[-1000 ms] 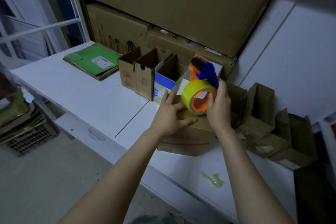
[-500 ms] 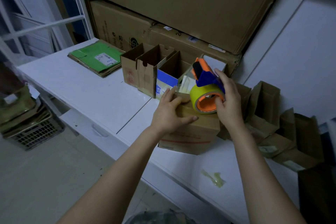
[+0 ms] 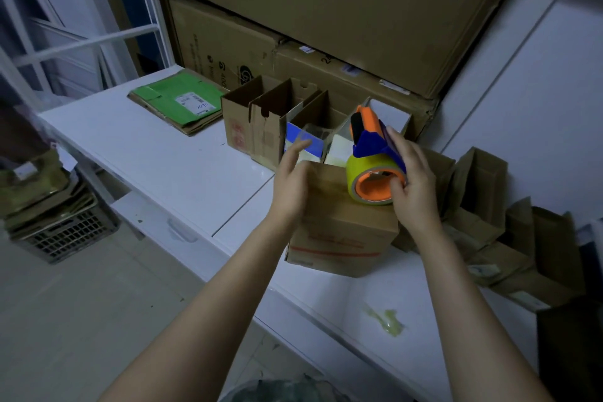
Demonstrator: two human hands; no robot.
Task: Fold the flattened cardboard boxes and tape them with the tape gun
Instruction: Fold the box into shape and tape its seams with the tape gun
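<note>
From the head camera, a closed cardboard box (image 3: 342, 228) stands on the white worktop (image 3: 163, 166), with the tape gun (image 3: 372, 163) resting on its top at the right. The right hand (image 3: 414, 189) grips the tape gun, fingers curled round its yellow roll. The left hand (image 3: 290, 188) lies against the box's upper left edge with its fingers (image 3: 298, 148) straight and loosely spread, holding nothing.
</note>
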